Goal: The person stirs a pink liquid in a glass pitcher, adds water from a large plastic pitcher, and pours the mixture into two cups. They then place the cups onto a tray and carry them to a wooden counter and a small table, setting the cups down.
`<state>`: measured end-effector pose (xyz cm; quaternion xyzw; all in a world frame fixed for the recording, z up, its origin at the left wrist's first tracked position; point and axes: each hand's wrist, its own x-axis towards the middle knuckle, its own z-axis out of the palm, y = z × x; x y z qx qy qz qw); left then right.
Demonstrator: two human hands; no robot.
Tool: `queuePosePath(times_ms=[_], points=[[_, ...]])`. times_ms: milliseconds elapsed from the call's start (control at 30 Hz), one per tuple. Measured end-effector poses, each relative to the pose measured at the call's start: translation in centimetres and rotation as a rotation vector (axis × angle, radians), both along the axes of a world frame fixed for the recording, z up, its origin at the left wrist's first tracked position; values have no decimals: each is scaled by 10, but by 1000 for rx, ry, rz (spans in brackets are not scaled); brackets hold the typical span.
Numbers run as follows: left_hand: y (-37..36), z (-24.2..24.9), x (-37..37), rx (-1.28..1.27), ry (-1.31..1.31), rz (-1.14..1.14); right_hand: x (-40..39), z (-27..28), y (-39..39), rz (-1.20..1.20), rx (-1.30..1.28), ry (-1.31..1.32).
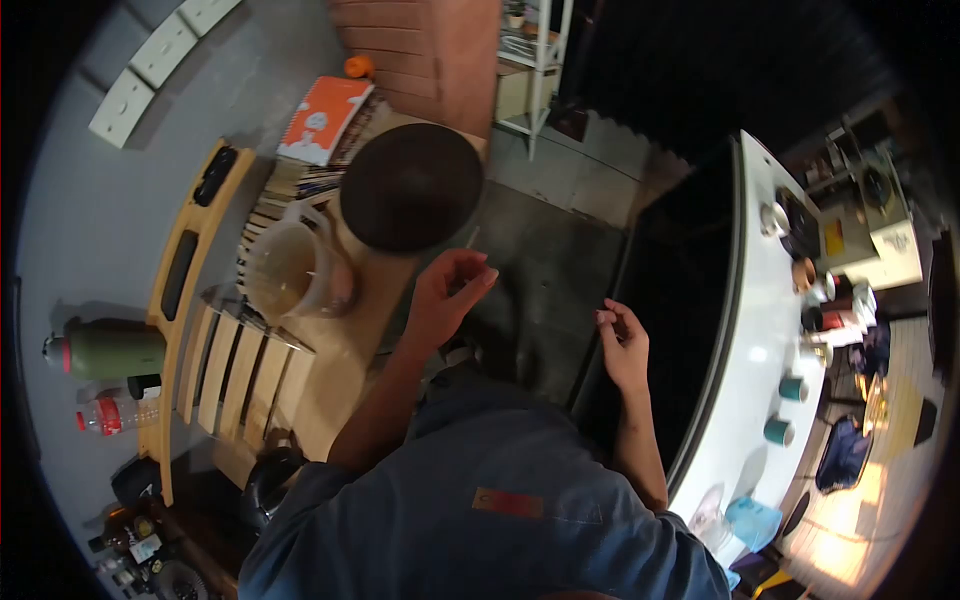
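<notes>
My left hand (448,300) is raised in front of the apron, its fingers curled with the thumb close to them. A thin pale sliver (473,237) shows just beyond its fingertips; whether it is held cannot be made out. My right hand (627,348) hovers beside the dark side of the white counter, thumb and fingertips pinched together. Anything between those fingertips is too small to see. Nearest my left hand are a dark round disc (412,187) on the wooden bench (335,385) and a clear plastic jug (282,270) with a handle.
A long white counter (745,375) runs along the right, bearing teal cups (779,431) and a blue bag (752,522). An orange notebook (325,118) lies on the bench at the back left. A green bottle (115,352) stands farther left. Grey floor (555,265) lies between.
</notes>
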<state>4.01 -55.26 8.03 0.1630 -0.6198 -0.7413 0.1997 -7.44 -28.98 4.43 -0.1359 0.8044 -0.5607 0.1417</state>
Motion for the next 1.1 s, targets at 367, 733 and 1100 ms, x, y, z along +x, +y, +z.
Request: queuePosePath(times_ms=[367, 733, 1100], points=[[-101, 5, 34, -7, 25, 322, -81, -80, -234, 395, 269, -153], [-84, 29, 47, -13, -52, 948, -152, -211, -322, 399, 134, -475], [-32, 33, 4, -44, -229, 1162, -214, -26, -267, 445, -137, -733]])
